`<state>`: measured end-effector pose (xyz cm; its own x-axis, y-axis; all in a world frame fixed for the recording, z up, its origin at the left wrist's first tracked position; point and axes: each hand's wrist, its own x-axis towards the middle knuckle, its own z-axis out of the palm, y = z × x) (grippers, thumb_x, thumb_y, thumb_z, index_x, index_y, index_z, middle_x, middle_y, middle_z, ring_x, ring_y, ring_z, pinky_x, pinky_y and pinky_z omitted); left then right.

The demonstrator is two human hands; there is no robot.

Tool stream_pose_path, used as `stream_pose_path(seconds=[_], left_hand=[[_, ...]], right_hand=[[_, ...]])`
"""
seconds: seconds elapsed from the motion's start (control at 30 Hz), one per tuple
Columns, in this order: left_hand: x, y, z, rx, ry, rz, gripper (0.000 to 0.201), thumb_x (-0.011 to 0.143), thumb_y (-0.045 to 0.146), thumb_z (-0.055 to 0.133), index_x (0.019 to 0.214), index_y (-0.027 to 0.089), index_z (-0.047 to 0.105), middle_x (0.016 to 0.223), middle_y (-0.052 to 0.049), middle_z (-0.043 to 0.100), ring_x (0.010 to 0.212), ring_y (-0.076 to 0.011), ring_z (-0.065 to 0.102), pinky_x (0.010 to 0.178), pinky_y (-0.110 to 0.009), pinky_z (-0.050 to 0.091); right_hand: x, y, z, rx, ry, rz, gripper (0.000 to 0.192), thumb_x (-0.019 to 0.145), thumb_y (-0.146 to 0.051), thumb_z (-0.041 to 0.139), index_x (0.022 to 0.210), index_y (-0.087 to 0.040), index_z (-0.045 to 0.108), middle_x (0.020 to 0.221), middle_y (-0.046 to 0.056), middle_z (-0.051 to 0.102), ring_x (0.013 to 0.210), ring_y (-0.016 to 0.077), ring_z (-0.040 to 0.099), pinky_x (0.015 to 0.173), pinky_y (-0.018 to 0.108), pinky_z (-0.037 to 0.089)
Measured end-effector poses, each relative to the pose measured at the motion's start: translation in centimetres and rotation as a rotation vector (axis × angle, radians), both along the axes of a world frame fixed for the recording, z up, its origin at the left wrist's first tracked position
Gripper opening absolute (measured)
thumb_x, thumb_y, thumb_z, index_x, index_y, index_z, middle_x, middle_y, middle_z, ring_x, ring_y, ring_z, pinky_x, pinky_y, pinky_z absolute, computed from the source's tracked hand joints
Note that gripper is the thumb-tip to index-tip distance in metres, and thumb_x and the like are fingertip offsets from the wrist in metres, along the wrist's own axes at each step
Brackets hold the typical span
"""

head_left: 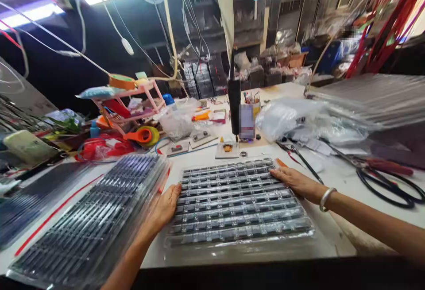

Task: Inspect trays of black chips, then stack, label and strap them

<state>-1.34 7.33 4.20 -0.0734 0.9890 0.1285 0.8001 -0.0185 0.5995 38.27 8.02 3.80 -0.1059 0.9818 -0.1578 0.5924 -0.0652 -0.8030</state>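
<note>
A clear plastic tray [237, 201] filled with rows of small dark parts lies flat on the white table [335, 241] in front of me. My left hand [164, 208] presses against the tray's left edge, fingers together. My right hand [297, 181], with a silver bangle at the wrist, rests on the tray's right edge near its far corner. Both hands grip the tray from opposite sides.
A stack of similar trays [96, 219] lies to the left, touching my left forearm. A hanging electric screwdriver [234, 99] stands behind the tray. Plastic bags [299, 119], scissors [385, 179], an orange tape dispenser [142, 135] and a pink rack [128, 102] crowd the far table.
</note>
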Motion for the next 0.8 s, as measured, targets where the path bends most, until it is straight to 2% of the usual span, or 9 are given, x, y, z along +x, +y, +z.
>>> stream_pose_path(seconds=[0.07,0.2,0.33,0.43,0.53,0.63,0.7,0.8], left_hand=[[-0.1,-0.7,-0.8,-0.121,0.11,-0.009,0.043,0.088,0.05,0.029,0.07,0.021,0.055,0.076,-0.008,0.067,0.077,-0.0243,0.064,0.077,-0.037,0.049],[0.0,-1.2,-1.3,-0.246,0.305,0.004,0.047,0.091,0.05,0.021,0.07,0.021,0.052,0.078,-0.011,0.067,0.079,-0.0259,0.064,0.077,-0.039,0.045],[0.7,-1.1,-1.3,-0.276,0.452,0.063,0.047,0.089,0.053,0.028,0.073,0.019,0.057,0.074,-0.014,0.067,0.082,-0.0307,0.065,0.078,-0.044,0.044],[1.0,-1.2,-1.3,-0.261,0.477,0.103,0.052,0.086,0.06,0.031,0.077,0.019,0.062,0.073,-0.013,0.066,0.083,-0.0326,0.065,0.078,-0.045,0.044],[0.6,-2.8,-1.5,-0.227,0.405,0.119,0.062,0.089,0.061,0.022,0.1,0.016,0.063,0.077,-0.011,0.066,0.08,-0.0276,0.065,0.075,-0.04,0.047],[-0.1,-5.3,-2.6,-0.11,0.257,0.095,0.069,0.089,0.061,0.019,0.129,0.012,0.049,0.092,-0.009,0.065,0.089,-0.0226,0.062,0.082,-0.036,0.048],[-0.5,-6.7,-3.8,0.024,0.145,0.084,0.074,0.085,0.066,0.028,0.128,0.011,0.052,0.098,-0.011,0.062,0.096,-0.025,0.058,0.09,-0.04,0.046],[-0.5,-7.2,-5.3,0.128,0.082,0.106,0.07,0.081,0.068,0.037,0.117,0.014,0.063,0.106,-0.012,0.059,0.105,-0.0301,0.053,0.099,-0.05,0.039]], right_hand=[[0.1,-0.4,-0.5,-0.05,-0.058,0.046,0.058,0.08,-0.072,0.04,0.071,-0.019,0.06,0.089,0.011,0.066,0.097,0.0289,0.059,0.083,0.037,0.047],[0.3,-0.2,-0.5,-0.17,-0.294,0.132,0.06,0.085,-0.07,0.031,0.067,-0.019,0.057,0.074,0.011,0.063,0.079,0.0293,0.062,0.072,0.038,0.046],[-0.2,0.1,0.1,-0.094,-0.699,0.189,0.063,0.089,-0.066,0.024,0.066,-0.017,0.057,0.073,0.015,0.062,0.078,0.0337,0.063,0.07,0.042,0.044],[-0.4,-0.4,0.1,-0.021,-0.876,0.133,0.061,0.091,-0.064,0.024,0.074,-0.017,0.059,0.08,0.017,0.064,0.083,0.0364,0.063,0.071,0.044,0.043],[0.6,-2.3,-0.8,0.01,-0.746,-0.008,0.059,0.091,-0.064,0.023,0.079,-0.019,0.059,0.073,0.012,0.064,0.075,0.0318,0.064,0.067,0.041,0.045],[1.9,-5.4,-2.2,0.034,-0.353,-0.179,0.061,0.089,-0.068,0.024,0.092,-0.021,0.062,0.066,0.005,0.063,0.066,0.025,0.063,0.063,0.036,0.047],[2.0,-7.5,-3.1,0.107,-0.158,-0.252,0.061,0.086,-0.07,0.031,0.104,-0.02,0.062,0.079,0.006,0.067,0.073,0.0234,0.064,0.066,0.035,0.05],[0.6,-9.1,-3.9,0.288,-0.099,-0.275,0.057,0.087,-0.065,0.04,0.111,-0.019,0.062,0.1,0.01,0.065,0.087,0.0232,0.062,0.075,0.036,0.05]])
